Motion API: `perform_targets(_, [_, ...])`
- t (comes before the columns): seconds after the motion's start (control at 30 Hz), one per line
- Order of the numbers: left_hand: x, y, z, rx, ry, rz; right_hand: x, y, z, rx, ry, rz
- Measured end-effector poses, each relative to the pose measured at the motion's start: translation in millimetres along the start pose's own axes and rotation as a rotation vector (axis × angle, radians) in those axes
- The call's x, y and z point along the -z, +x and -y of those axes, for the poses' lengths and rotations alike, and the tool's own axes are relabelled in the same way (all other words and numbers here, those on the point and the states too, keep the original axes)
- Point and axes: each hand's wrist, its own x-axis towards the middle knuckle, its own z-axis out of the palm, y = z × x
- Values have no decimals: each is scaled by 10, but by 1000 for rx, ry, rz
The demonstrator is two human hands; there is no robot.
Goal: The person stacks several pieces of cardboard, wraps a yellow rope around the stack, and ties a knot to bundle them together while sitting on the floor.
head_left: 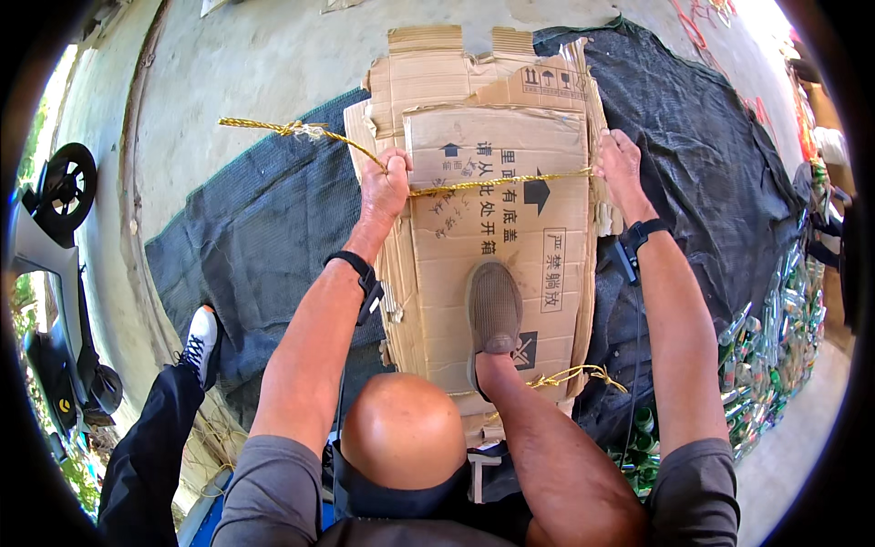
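— Which way is the stack of flattened brown cardboard sheets (492, 210) lying?

— Its long axis is running away from the person, from the knees toward the far concrete. The person's grey mesh shoe (493, 310) is pressing down on the near half of the top sheet, toe pointing away.

— And the cord?

— A thin yellow twisted rope (492, 184) is crossing the stack side to side, at right angles to that long axis. Its loose end, with a frayed knot, is trailing off to the left over the dark netting. Another bit of the same rope is showing at the stack's near right corner.

— What are the hands doing?

— The left hand (385, 187) is gripping the rope at the stack's left edge, its fingers curled tight around it in a fist. The right hand (620, 164) is resting at the right edge where the rope is reaching it; whether its fingers are closing on the rope cannot be told.

— What is underneath?

— The stack is lying on a dark mesh tarpaulin (711, 173) spread over a grey concrete floor (264, 64), outdoors in sunlight. A heap of green and clear glass bottles (775, 337) is lying at the right, and a dark scooter (55, 273) is standing at the left.
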Motion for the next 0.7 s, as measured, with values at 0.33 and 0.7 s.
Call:
perform_targets(0.33, [68, -85, -567, 181, -143, 117, 47, -214, 329, -74, 171, 185])
perform_targets(0.7, [29, -196, -947, 116, -137, 155, -18, -321, 568, -41, 108, 231])
